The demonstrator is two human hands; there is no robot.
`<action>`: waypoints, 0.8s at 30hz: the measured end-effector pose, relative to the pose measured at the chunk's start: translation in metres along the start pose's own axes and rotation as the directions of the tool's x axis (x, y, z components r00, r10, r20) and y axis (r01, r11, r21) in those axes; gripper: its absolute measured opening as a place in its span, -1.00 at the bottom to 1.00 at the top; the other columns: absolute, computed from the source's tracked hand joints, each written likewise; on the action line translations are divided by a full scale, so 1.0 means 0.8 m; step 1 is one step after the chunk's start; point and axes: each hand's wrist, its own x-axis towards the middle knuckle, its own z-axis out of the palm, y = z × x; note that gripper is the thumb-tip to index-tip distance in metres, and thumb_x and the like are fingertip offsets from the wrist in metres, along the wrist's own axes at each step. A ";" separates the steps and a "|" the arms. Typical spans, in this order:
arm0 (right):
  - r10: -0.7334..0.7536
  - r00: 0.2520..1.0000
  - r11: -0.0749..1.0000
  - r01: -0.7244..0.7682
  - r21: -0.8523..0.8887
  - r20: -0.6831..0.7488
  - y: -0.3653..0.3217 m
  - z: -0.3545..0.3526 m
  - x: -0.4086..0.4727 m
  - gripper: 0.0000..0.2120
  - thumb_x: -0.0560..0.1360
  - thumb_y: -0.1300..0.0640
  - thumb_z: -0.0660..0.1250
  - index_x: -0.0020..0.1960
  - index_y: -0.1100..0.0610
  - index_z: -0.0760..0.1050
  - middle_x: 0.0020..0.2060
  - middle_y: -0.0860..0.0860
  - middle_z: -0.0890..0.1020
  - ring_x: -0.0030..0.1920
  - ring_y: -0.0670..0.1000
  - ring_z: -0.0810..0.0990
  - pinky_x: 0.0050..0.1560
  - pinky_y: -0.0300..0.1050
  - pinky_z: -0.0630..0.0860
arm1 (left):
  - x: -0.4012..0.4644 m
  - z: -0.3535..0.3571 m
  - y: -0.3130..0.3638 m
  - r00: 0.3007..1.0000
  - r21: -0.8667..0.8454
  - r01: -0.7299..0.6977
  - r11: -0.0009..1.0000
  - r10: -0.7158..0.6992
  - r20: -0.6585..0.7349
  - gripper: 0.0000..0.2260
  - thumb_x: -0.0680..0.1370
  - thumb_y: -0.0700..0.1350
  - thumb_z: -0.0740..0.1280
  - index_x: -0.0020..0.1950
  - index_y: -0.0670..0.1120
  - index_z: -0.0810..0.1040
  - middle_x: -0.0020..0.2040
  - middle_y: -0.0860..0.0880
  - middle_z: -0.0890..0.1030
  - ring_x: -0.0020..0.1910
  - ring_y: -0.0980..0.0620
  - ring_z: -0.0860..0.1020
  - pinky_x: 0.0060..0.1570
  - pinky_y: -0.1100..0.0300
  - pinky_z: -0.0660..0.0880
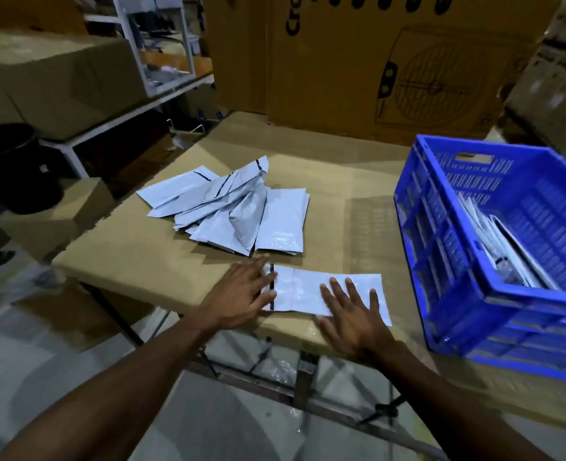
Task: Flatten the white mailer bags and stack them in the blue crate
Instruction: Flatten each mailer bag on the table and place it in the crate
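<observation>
Brown cardboard covers the bench [148,257] in front of me, and tall printed cartons [391,61] stand along its far edge at twelve o'clock. At three o'clock the blue crate [441,247] sits on the bench, tilted in my view, with a stack of white mailer bags [507,251] leaning inside it against its right half. At eleven o'clock from my hands lies a loose pile of mailer bags [238,207], crumpled and overlapping, some puffed up, some showing a dark strip at the flap. Just beyond the bench's near edge, at six o'clock from that pile, a single mailer bag [303,291] lies lengthwise from nine to three o'clock, close to the pile without touching it.

My right hand [351,314] is spread wide, palm down, fingers straight, pressing on the right half of this single bag, with the heel of the hand over the bench edge. My left hand [245,291] is also flat and open, fingers straight and pointing toward three o'clock, their tips resting on the bag's left end where its dark strip [271,287] runs across. Below the bench edge, metal legs [304,374] and grey floor [75,354] show.
</observation>
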 end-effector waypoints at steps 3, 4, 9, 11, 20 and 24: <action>0.035 0.999 0.998 -0.033 0.044 -0.036 -0.016 -0.009 -0.009 -0.18 0.49 -0.42 -0.37 0.60 -0.03 0.06 0.60 -0.07 0.01 0.60 0.11 -0.08 0.42 0.47 -0.18 | 0.023 0.014 0.042 0.962 -0.043 -0.058 0.997 0.044 -0.270 -0.57 0.66 0.03 0.11 0.32 -0.18 0.61 0.32 -0.20 0.60 0.30 -0.18 0.57 0.33 0.03 0.40; 0.028 0.995 0.999 -0.026 0.027 -0.096 -0.021 -0.014 -0.008 -0.24 0.57 -0.35 -0.32 0.55 0.03 0.24 0.56 -0.01 0.20 0.58 0.13 0.06 0.41 0.51 -0.10 | 0.034 0.022 0.061 0.961 -0.053 -0.074 0.996 0.057 -0.272 -0.56 0.64 -0.01 0.10 0.32 -0.21 0.59 0.31 -0.22 0.60 0.29 -0.20 0.57 0.32 0.01 0.43; -0.025 0.980 0.990 0.052 0.132 -0.199 -0.036 -0.032 0.017 -0.25 0.54 -0.19 -0.36 0.56 0.10 0.20 0.53 -0.06 0.27 0.59 0.05 -0.01 0.51 0.25 -0.19 | 0.047 0.053 0.110 0.992 0.124 0.075 0.989 -0.086 0.087 -0.23 0.47 0.18 -0.24 0.66 -0.08 0.07 0.66 -0.09 0.07 0.64 -0.15 -0.01 0.55 -0.22 -0.10; -0.068 0.986 0.984 0.091 0.151 -0.150 -0.040 -0.027 0.021 -0.13 0.47 -0.29 -0.50 0.60 0.11 0.02 0.59 -0.03 0.10 0.60 0.04 -0.11 0.54 0.11 -0.26 | 0.044 0.057 0.108 0.989 0.188 0.063 0.980 -0.087 0.120 -0.19 0.42 0.19 -0.22 0.67 -0.06 -0.04 0.67 -0.09 -0.02 0.64 -0.14 -0.08 0.55 -0.21 -0.17; 0.014 0.993 0.934 0.028 0.355 -0.115 -0.045 0.002 0.030 -0.15 0.48 -0.40 -0.41 0.62 0.06 -0.14 0.60 -0.05 -0.05 0.58 -0.11 -0.16 0.56 -0.01 -0.20 | 0.045 0.068 0.108 0.983 0.207 0.068 0.976 -0.101 0.156 -0.26 0.55 0.20 -0.09 0.67 -0.08 -0.14 0.68 -0.08 -0.06 0.64 -0.11 -0.16 0.55 -0.19 -0.26; 0.051 0.993 0.940 -0.013 0.340 -0.104 -0.038 -0.001 0.033 -0.06 0.41 -0.44 -0.50 0.62 0.04 -0.10 0.60 -0.08 0.01 0.58 -0.13 -0.10 0.56 0.02 -0.20 | 0.049 0.063 0.114 0.980 0.189 0.105 0.976 -0.134 0.147 -0.21 0.45 0.20 -0.28 0.68 -0.04 -0.12 0.68 -0.01 -0.08 0.64 -0.06 -0.17 0.55 -0.19 -0.21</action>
